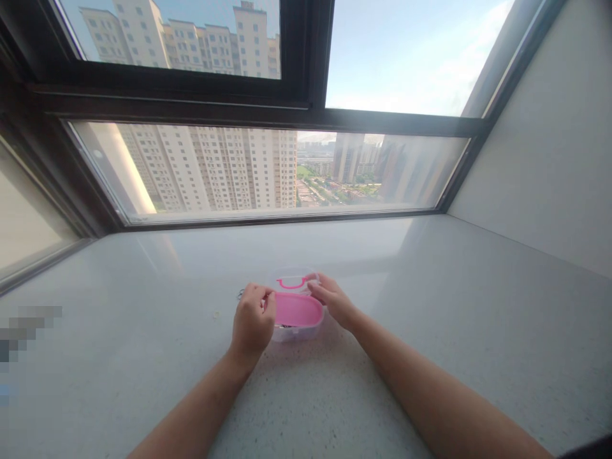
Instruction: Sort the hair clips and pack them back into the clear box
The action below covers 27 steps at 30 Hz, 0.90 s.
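Note:
A small see-through plastic box (299, 334) sits on the white sill with its clear lid (289, 273) raised at the back, a pink handle (292, 286) on it. Over the box's opening lies a pink tray (299, 309), and small dark things show under its front edge. My left hand (254, 315) is closed on the tray's left end, its fingertips partly hidden. At the back right corner my right hand (329, 298) grips the box near the lid. Just left of my left hand, a small dark looped metal thing (240, 294) is partly covered.
The speckled white sill (143, 357) spreads around the box. A dark-framed window (268, 220) closes it off at the back, and a white wall (535, 159) stands on the right. A tiny pale bit (217, 314) lies left of my left hand.

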Available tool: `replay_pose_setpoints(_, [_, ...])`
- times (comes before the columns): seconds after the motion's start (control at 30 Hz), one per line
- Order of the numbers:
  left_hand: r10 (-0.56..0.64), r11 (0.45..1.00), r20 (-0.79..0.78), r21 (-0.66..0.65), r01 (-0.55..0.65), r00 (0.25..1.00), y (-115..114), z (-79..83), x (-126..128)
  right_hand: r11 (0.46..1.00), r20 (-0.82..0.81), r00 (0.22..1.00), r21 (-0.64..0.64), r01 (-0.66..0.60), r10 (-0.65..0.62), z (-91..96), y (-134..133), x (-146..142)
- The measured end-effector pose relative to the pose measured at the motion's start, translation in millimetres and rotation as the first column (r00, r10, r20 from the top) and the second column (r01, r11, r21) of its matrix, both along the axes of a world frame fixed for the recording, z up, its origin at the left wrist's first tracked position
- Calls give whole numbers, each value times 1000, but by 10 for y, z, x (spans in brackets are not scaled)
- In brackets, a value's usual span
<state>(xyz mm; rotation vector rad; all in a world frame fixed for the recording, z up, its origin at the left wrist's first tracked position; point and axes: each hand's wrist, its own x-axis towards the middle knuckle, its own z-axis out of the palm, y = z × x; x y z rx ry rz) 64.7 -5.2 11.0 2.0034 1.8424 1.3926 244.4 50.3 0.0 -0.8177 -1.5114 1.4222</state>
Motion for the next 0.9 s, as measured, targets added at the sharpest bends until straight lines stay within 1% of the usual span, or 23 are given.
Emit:
replay_pose_setpoints(0.07, [-2, 1000, -12, 4, 2, 1000, -19, -12, -16, 999, -36, 998, -28, -47, 46, -23, -19, 8])
replay_pose_setpoints(0.13, [-14, 1000, -57, 7, 15, 998, -41, -14, -33, 999, -18, 1000, -33, -25, 24, -48, -22, 9])
replay_pose_setpoints(0.23, [-41, 999, -191, 18, 45, 981, -71, 17, -72, 1000, 15, 1000, -21, -9, 10, -67, -19, 10])
replay_pose_setpoints(0.33, [-83, 995, -337, 26, 97, 938, -87, 73, -118, 1000, 81, 996, -3, 26, -26, -59, -21, 21])
replay_pose_setpoints(0.4, [-106, 992, -407, 21, 125, 907, -91, 102, -139, 995, 163, 981, 22, 102, -104, -41, -26, 33])
replay_pose_setpoints(0.47, [-123, 990, -434, 8, 140, 892, -90, 111, -146, 968, 271, 931, 121, 219, -245, -12, -34, 50])
replay_pose_setpoints(0.5, [-132, 989, -431, 0, 146, 893, -88, 108, -144, 938, 316, 888, 204, 280, -334, 6, -39, 59])
replay_pose_setpoints(0.57, [-157, 986, -407, -13, 166, 900, -80, 92, -135, 851, 358, 794, 390, 351, -492, 49, -52, 79])
replay_pose_setpoints(0.63, [-180, 983, -382, -26, 184, 906, -70, 77, -126, 775, 359, 738, 532, 342, -572, 89, -66, 99])
replay_pose_setpoints(0.7, [-197, 980, -376, -40, 196, 905, -64, 74, -125, 740, 371, 719, 606, 292, -587, 119, -78, 114])
replay_pose_setpoints(0.8, [-229, 973, -379, -71, 218, 897, -69, 92, -143, 741, 415, 723, 643, 197, -552, 141, -99, 125])
replay_pose_setpoints(0.9, [-306, 952, -382, -118, 282, 872, -83, 116, -172, 737, 461, 720, 668, 103, -518, 154, -122, 122])
